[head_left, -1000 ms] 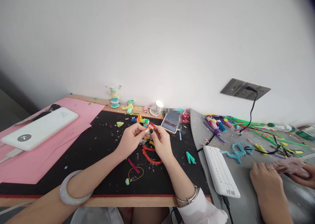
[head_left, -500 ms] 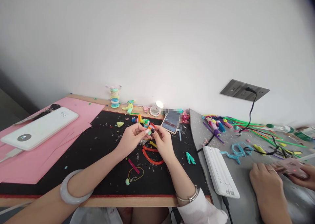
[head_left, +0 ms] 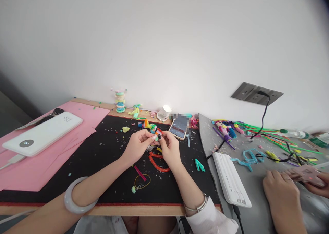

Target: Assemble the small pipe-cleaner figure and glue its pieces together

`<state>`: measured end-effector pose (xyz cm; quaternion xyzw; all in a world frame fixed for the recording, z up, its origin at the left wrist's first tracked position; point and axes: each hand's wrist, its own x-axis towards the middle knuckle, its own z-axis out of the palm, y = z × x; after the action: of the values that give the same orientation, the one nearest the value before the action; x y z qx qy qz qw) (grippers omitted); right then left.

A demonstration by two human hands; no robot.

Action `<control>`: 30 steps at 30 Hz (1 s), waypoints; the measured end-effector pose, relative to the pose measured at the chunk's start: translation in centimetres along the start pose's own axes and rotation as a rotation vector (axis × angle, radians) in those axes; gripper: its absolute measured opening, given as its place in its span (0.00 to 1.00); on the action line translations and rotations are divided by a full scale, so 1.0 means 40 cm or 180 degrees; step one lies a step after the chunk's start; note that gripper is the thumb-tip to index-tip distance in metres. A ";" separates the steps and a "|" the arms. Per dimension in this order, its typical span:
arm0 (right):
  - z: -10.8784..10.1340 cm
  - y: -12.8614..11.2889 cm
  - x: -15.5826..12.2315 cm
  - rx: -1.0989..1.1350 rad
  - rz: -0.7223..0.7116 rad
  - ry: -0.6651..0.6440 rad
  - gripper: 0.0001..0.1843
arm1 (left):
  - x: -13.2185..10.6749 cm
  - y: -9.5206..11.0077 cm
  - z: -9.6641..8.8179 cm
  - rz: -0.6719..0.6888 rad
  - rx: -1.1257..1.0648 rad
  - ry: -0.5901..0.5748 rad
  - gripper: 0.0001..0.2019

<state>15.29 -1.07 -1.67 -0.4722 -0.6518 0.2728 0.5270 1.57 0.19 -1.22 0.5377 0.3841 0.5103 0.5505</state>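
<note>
My left hand (head_left: 138,144) and my right hand (head_left: 170,149) meet above the black mat, thumbs and fingertips pinching a small pipe-cleaner piece (head_left: 157,138) with mint and orange parts. Fingers cover most of it. Just beyond the fingertips is a multicoloured pipe-cleaner figure (head_left: 148,125); whether it joins the held piece I cannot tell. Red pipe-cleaner lengths (head_left: 158,164) lie below my right hand. Nearer me are a magenta strip (head_left: 140,173) and a thin loop with a pale green pompom (head_left: 133,189). A folded teal pipe cleaner (head_left: 199,165) rests to the right.
A phone (head_left: 178,127) and a white paper cup (head_left: 164,113) stand behind my hands. Pink paper with a white power bank (head_left: 43,134) lies left. Another power bank (head_left: 231,179) lies right, near a co-worker's hands (head_left: 282,196) holding a pinkish device. Pipe cleaners (head_left: 272,136) spread beyond.
Both hands keep their pinch on the small piece, with only slight finger movement. The whole view has shifted a little; nothing on the mat has visibly moved.
</note>
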 end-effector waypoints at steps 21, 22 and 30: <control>0.000 0.011 0.003 -0.0198 -0.0009 -0.0044 0.11 | 0.001 -0.010 0.001 0.0148 0.0189 0.0057 0.12; 0.000 0.011 0.003 -0.0227 -0.0005 -0.0036 0.11 | 0.001 -0.011 0.001 0.0146 0.0189 0.0053 0.12; 0.007 0.006 0.002 -0.0369 -0.0098 0.0084 0.10 | -0.004 -0.012 0.002 0.0185 0.0290 0.0103 0.14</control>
<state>15.09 -0.87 -1.92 -0.4955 -0.6667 0.2201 0.5114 1.67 0.05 -1.69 0.5648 0.4000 0.5167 0.5040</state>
